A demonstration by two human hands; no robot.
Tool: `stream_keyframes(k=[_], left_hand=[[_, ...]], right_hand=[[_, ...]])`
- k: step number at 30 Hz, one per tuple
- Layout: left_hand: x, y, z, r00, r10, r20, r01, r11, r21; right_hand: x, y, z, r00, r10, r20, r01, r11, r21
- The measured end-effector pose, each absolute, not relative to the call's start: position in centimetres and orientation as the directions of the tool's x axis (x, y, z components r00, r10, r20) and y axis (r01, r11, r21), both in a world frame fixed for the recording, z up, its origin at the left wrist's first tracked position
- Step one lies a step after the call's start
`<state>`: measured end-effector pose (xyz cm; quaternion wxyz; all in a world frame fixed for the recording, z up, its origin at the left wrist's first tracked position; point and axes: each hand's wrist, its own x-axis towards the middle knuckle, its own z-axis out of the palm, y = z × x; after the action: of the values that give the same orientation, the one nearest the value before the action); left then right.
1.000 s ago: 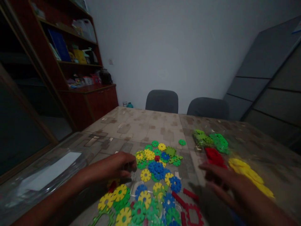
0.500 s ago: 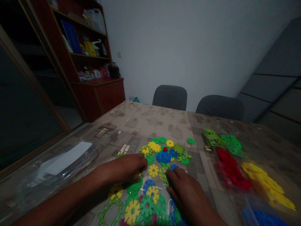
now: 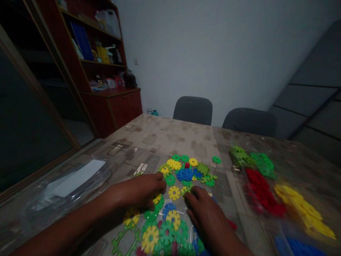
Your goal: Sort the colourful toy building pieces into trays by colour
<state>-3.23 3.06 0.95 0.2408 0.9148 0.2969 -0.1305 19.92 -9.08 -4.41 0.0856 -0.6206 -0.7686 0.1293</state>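
Many plastic gear-shaped building pieces lie spread before me. My left hand [image 3: 149, 189] hovers low over the left side of the pile, fingers curled and thumb apart from them, close to a green disc [image 3: 153, 214]. Its palm side is hidden. My right hand [image 3: 206, 209] rests over the right side, fingers bent and slightly spread, the tips at a yellow-green piece [image 3: 185, 191]. Between the hands lies a yellow gear disc [image 3: 174, 192]. Beyond it are blue discs [image 3: 184, 174]. Nearer to me, a green gear [image 3: 166, 233] and a yellow gear [image 3: 150, 239] overlap.
Clear bags at right hold red pieces [image 3: 262, 192], yellow pieces [image 3: 303, 206], green pieces [image 3: 262, 164] and blue pieces [image 3: 301, 247]. A crumpled clear plastic bag [image 3: 77, 179] lies left. Two grey chairs [image 3: 193, 110] stand behind the patterned table [image 3: 160, 131].
My right hand has shifted slightly left, its fingertips now over the yellow-green piece. A red piece has come into sight beside my right wrist. My left hand has hardly moved.
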Motion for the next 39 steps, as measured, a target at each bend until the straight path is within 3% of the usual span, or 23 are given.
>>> stream_keyframes(k=[6, 11, 16, 23, 26, 31, 36, 39], left_hand=[[-3.0, 3.5, 0.5, 0.852, 0.441, -0.282, 0.523, -0.745, 0.414], [-3.1, 3.4, 1.5, 0.843, 0.445, -0.301, 0.537, -0.692, 0.482], [-3.2, 3.3, 1.4, 0.836, 0.453, -0.309, 0.548, -0.674, 0.494], [-3.0, 3.3, 1.2, 0.849, 0.432, -0.305, 0.528, -0.708, 0.468], [-2.9, 3.3, 1.2, 0.856, 0.421, -0.302, 0.517, -0.717, 0.467], [-3.0, 3.4, 0.9, 0.863, 0.414, -0.289, 0.505, -0.712, 0.487], [-2.9, 3.2, 1.3, 0.850, 0.438, -0.293, 0.527, -0.704, 0.476], [-2.6, 3.0, 1.6, 0.839, 0.447, -0.310, 0.543, -0.713, 0.444]], right_hand=[[20.1, -9.3, -3.2, -0.177, 0.984, -0.025, 0.897, 0.151, -0.415], [20.4, -9.4, -2.8, -0.138, 0.989, -0.049, 0.897, 0.104, -0.430], [20.7, -9.3, -2.7, -0.206, 0.976, -0.066, 0.884, 0.156, -0.441], [21.5, -9.6, -2.7, -0.185, 0.970, 0.160, 0.757, 0.245, -0.606], [22.5, -9.0, -3.3, -0.073, 0.961, 0.266, 0.789, 0.218, -0.574], [24.5, -7.6, -4.0, 0.171, 0.930, 0.325, 0.842, 0.033, -0.538], [25.5, -6.6, -4.3, 0.226, 0.947, 0.230, 0.930, -0.140, -0.340], [25.3, -6.1, -4.5, 0.237, 0.956, 0.175, 0.933, -0.174, -0.314]])
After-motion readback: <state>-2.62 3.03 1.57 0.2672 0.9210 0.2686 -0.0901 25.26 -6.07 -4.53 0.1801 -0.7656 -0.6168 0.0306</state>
